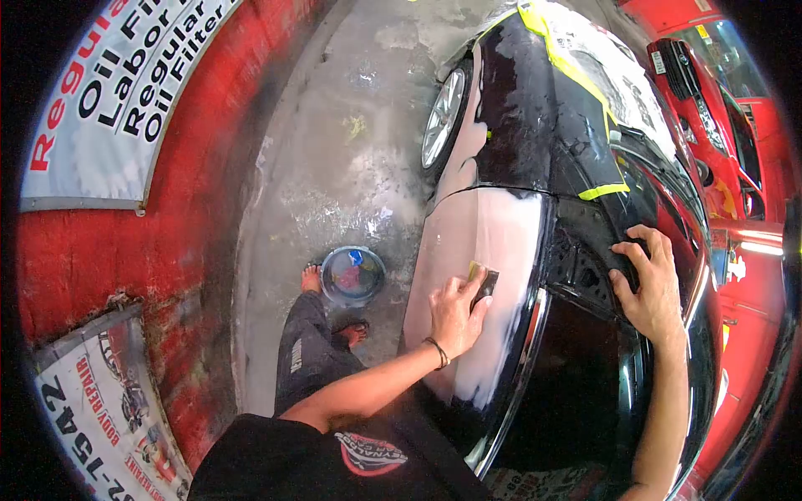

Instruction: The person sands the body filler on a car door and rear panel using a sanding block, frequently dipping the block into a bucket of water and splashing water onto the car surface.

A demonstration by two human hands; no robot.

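My left hand (455,317), with a bracelet at the wrist, presses a small dark sanding block (488,285) with a yellowish edge against the car door. The fingers are closed around it. Beneath lies a pale pinkish-white patch (510,230) spread over the black door panel. My right hand (650,288) rests on the black car (576,359) near the front corner of the side window, its fingers bent and apart, holding nothing. Pale material also shows on the fender (458,171) behind the front wheel (443,117).
A round basin of water (326,294) with blue and pink items stands on the wet floor beside my bare feet. Black covering edged in yellow (576,75) lies over the car's front. A red vehicle (710,100) is at right; banners (109,108) hang along the red wall (200,150).
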